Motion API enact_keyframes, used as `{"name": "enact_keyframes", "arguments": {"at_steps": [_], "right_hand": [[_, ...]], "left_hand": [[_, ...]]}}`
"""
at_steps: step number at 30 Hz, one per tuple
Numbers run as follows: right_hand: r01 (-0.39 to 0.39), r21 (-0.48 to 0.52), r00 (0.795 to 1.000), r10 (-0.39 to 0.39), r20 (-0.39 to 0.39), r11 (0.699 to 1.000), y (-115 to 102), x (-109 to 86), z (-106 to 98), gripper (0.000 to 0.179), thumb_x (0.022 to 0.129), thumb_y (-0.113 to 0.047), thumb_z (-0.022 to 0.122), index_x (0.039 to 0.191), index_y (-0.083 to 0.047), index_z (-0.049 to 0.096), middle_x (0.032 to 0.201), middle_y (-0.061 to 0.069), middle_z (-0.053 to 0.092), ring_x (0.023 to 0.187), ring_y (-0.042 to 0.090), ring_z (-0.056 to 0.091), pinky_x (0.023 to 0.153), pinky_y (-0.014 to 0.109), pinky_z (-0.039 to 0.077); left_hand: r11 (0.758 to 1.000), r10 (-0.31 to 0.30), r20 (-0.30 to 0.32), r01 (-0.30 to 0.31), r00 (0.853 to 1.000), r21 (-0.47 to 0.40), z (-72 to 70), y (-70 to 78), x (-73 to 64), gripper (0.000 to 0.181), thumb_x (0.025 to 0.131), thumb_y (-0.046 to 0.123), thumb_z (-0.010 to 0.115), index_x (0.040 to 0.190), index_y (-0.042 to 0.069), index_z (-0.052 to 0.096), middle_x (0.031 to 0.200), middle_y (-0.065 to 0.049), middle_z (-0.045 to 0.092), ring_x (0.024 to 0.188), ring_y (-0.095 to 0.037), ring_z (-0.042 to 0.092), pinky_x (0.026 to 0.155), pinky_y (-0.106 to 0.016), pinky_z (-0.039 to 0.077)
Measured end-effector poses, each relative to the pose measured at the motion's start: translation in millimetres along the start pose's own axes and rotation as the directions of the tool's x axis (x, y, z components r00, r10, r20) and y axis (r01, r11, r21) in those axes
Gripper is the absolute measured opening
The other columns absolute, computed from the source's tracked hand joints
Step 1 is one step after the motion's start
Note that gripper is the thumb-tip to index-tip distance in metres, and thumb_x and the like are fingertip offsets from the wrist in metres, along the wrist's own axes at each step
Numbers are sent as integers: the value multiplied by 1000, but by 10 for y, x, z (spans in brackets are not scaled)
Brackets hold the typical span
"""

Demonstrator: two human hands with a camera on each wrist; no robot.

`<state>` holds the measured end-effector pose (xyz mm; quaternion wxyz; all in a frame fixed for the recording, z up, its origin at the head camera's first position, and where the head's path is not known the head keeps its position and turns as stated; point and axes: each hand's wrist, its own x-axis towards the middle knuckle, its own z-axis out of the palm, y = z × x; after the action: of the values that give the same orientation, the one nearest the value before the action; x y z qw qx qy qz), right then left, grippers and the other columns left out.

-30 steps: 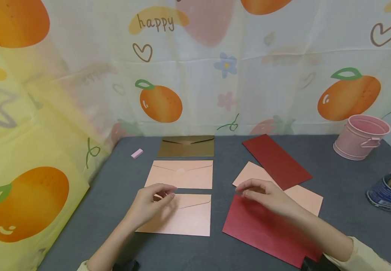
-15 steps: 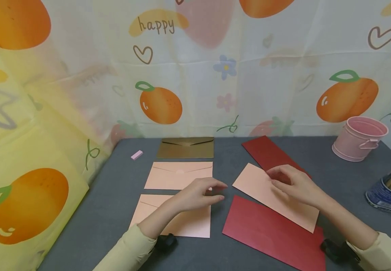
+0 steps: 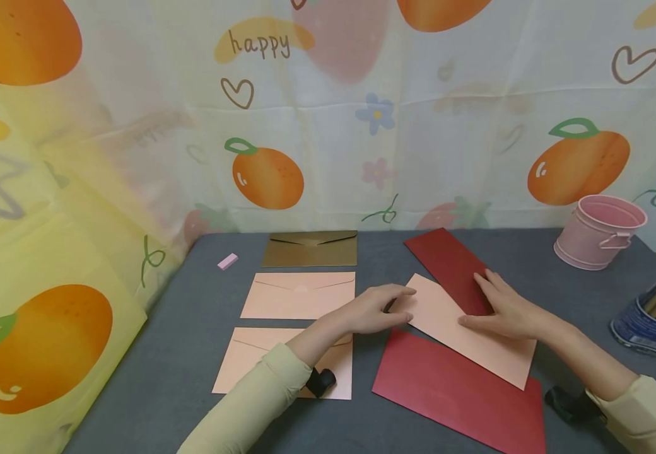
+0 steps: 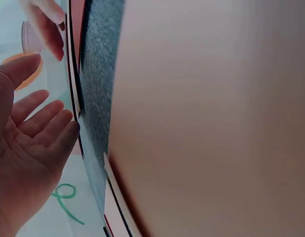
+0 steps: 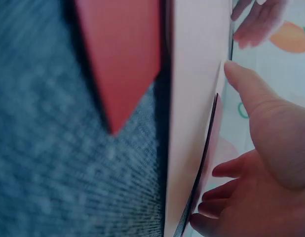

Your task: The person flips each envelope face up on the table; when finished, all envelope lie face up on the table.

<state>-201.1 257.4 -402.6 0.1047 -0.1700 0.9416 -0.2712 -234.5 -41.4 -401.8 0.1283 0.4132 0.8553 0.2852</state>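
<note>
In the head view my left hand (image 3: 374, 310) is at the left corner of a pink envelope (image 3: 484, 345), thumb and fingers apart with nothing between them. My right hand (image 3: 509, 309) spreads over the right-hand pile. Its fingers lie on a narrow dark red envelope (image 3: 447, 257), and its thumb is over the pink one. The dark red envelope overlaps the pink one's back edge. Closer to me is a larger red envelope (image 3: 447, 394), its far edge partly under the pink one. Both wrist views show loosely extended fingers.
On the left, a gold envelope (image 3: 310, 253), a pink envelope (image 3: 296, 302) and another pink envelope (image 3: 254, 356) lie in a column. A small pink block (image 3: 228, 261) is beside them. A pink bucket (image 3: 595, 236) and a blue tin of pencils (image 3: 648, 325) stand at right.
My left hand has moved right from the left-hand pink envelopes to the right-hand pink one. My right hand has shifted right and back, its fingers now spread over the dark red envelope.
</note>
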Motion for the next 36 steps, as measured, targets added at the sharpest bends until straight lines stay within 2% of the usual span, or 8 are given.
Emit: {"name": "enact_keyframes", "arguments": {"at_steps": [7,16,19,29,36], "right_hand": [[-14,-20,1000,15,23,1000,38,2,-1,106,86,-50,69,148,16,14,151,42,6,138,59,6,103,71,18],[3,-67,1000,-2,22,998,34,7,-11,100,88,-47,68,147,17,18,150,42,12,137,57,13,102,71,21],[8,-90,1000,-6,24,996,-2,16,-15,98,88,-44,68,145,19,20,148,43,15,135,59,16,103,70,22],[-19,-265,1000,22,6,964,-154,56,43,87,80,-34,65,139,21,32,141,45,29,128,62,30,97,69,33],[7,-310,1000,-2,15,951,-212,51,64,82,78,-29,62,137,21,35,140,44,33,124,63,35,97,69,33]], "left_hand": [[999,-32,-8,32,999,-19,-4,-9,63,52,98,26,59,145,7,46,145,-7,48,135,-17,42,107,-27,36],[1000,-10,-22,10,1000,3,28,-55,95,48,97,23,61,141,6,50,134,-7,56,119,-16,53,98,-24,41],[1000,-1,-31,1,1000,1,25,-56,95,47,97,21,61,140,5,51,133,-8,57,118,-17,53,99,-24,41],[1000,-11,-64,11,998,-5,31,-55,110,45,98,19,59,140,5,51,127,-8,59,113,-18,53,95,-26,43],[999,-42,-81,43,996,17,15,-60,168,48,97,18,59,142,5,48,143,-8,50,134,-19,43,108,-28,35]]}}
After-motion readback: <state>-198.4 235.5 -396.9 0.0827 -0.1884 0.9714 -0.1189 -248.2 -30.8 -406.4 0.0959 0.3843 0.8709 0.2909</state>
